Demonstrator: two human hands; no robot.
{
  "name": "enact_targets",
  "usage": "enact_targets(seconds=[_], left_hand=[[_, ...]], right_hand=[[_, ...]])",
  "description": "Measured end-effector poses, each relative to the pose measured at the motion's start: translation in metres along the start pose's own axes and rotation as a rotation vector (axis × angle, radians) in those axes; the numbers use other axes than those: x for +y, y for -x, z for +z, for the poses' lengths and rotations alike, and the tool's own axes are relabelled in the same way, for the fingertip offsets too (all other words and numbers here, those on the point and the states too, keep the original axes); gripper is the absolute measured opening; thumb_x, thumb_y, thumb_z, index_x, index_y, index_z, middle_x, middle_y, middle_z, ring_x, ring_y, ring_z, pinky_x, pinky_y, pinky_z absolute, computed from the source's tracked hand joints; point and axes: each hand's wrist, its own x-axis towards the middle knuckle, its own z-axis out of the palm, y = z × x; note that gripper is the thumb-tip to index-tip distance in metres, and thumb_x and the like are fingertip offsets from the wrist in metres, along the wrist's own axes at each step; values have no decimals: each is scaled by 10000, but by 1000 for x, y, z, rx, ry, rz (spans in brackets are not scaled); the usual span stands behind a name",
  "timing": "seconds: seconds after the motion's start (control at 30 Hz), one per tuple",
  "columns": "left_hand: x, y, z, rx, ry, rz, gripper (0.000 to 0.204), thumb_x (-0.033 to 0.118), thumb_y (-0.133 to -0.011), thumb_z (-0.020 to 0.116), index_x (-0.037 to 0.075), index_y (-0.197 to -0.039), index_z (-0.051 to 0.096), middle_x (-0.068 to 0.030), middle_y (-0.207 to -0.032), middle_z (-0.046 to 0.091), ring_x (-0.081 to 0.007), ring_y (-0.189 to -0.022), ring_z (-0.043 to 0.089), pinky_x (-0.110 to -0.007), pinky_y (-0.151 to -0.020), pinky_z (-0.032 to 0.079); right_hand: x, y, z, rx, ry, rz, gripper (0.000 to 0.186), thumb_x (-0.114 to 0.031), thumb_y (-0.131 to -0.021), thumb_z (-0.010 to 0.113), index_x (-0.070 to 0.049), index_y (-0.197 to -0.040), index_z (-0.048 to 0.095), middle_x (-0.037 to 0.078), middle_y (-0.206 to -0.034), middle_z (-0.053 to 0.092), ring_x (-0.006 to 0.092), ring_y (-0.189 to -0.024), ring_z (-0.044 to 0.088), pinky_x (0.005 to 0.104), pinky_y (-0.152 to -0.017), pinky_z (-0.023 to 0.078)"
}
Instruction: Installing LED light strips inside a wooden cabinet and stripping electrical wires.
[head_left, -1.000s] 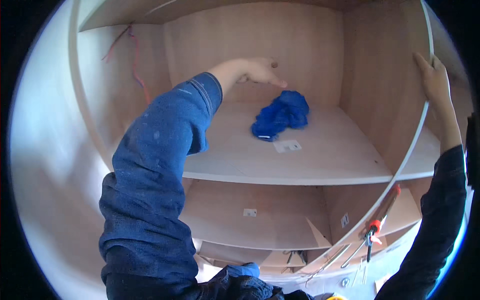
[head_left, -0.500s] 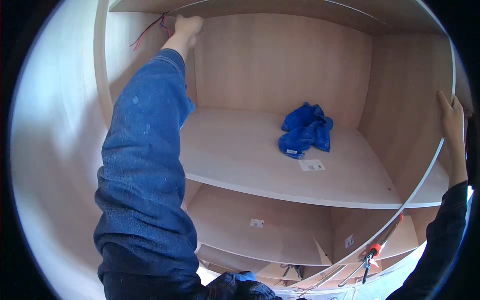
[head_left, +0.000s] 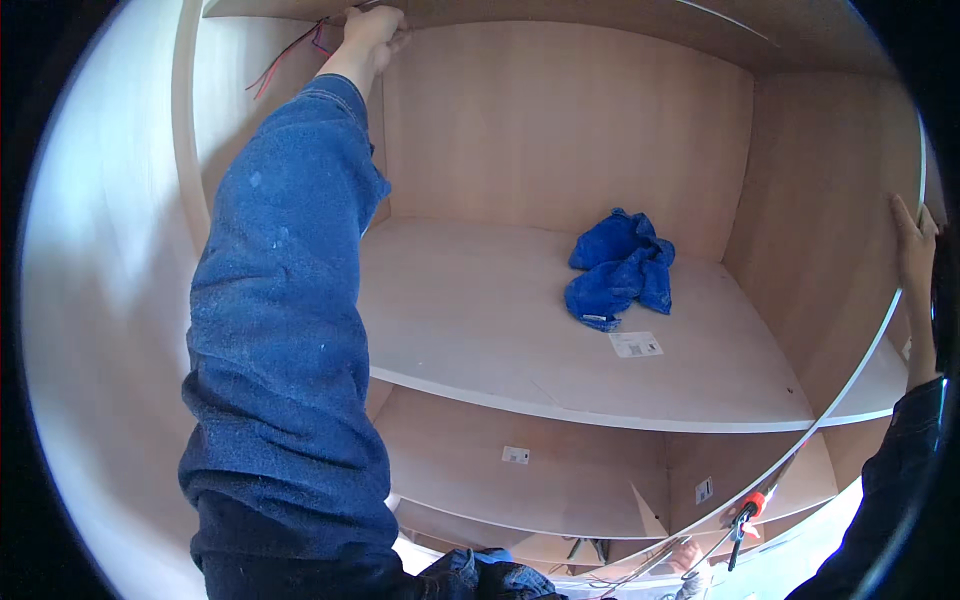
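Observation:
My left hand [head_left: 376, 30] reaches up to the underside of the top board [head_left: 565, 25] at the compartment's upper left, beside thin red and dark wires [head_left: 268, 76]; its fingers are curled, and what they hold is hard to make out. At the far right, my right hand [head_left: 915, 238] grips the front edge of an upright wooden panel [head_left: 830, 230]. A crumpled blue cloth [head_left: 620, 270] lies on the middle shelf [head_left: 480, 320] beside a white label [head_left: 635, 344].
A lower shelf compartment [head_left: 580, 480] is below. An orange-and-black clamp [head_left: 752, 505] hangs on the upright panel's front edge. A pale curved side panel [head_left: 110, 330] fills the left. At the bottom, what looks like another person's hand [head_left: 685, 555] shows behind the shelves.
My left hand has moved up and left from the middle of the back panel to the top board. The view has shifted, so the shelf and cloth appear lower and further right.

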Motion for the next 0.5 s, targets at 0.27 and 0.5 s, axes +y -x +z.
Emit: enact_targets(seconds=[0.27, 0.5], left_hand=[[-22, -22, 1, -8, -99, 61, 520, -10, -851, 637, 11, -1281, 344, -218, -1028, 580, -266, -847, 615, -376, -632, 556], [-21, 5, 50, -69, -127, 34, 934, 26, -832, 614, -37, -1504, -32, -330, -1308, 465, -337, -1095, 547, -394, -876, 513]], right_hand=[[9, 3, -14, 14, 7, 14, 458, -343, -1022, 608, 47, -1260, 623, 243, -1046, 728, 287, -838, 751, 364, -722, 635], [-11, 11, -23, -32, 3, 38, 433, -312, -1030, 601, 49, -1269, 618, 234, -1063, 731, 281, -851, 757, 361, -721, 639]])
